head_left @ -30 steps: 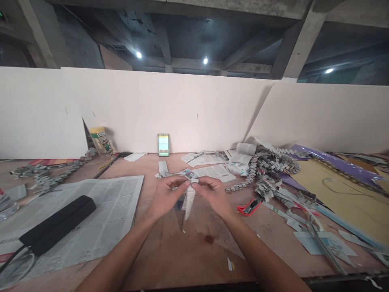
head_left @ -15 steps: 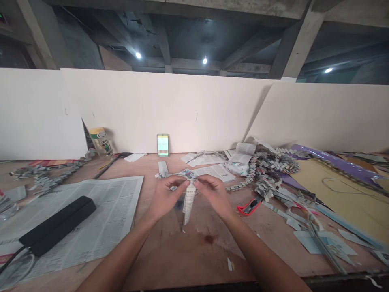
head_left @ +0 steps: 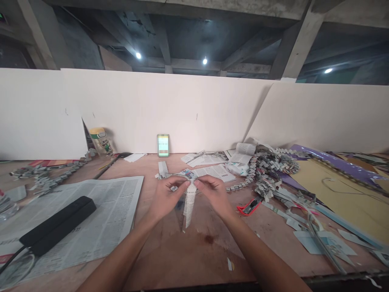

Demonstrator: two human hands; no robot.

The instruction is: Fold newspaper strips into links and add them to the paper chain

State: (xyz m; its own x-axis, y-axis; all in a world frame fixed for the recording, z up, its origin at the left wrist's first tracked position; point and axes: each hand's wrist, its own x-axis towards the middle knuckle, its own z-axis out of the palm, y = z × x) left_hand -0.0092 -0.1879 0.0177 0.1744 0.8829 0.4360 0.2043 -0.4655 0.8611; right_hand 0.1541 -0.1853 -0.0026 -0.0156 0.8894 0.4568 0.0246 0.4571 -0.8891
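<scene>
A narrow newspaper strip (head_left: pixel 190 205) hangs down between my hands, its printed side facing me. My left hand (head_left: pixel 166 196) pinches the strip's upper end from the left, thumb against fingers. From the other side, my right hand (head_left: pixel 212 194) pinches the same end, its thumb close to the left thumb. The fingertips partly hide the top of the strip. Just behind my hands lie small folded paper pieces (head_left: pixel 163 168) and a colourful scrap (head_left: pixel 188 173), partly covered by the fingers.
Newspaper sheets (head_left: pixel 121 211) lie on the left under a black oblong case (head_left: pixel 60 223). A lit phone (head_left: pixel 163 145) leans against the white board. Folded-paper chains (head_left: pixel 273 162) pile up at right, near a red-and-black cutter (head_left: pixel 249 206). A yellow-lidded bottle (head_left: pixel 101 142) stands back left.
The strip's lower end has swung slightly to the right and hangs a little lower. Both hands keep their pinch in nearly the same place.
</scene>
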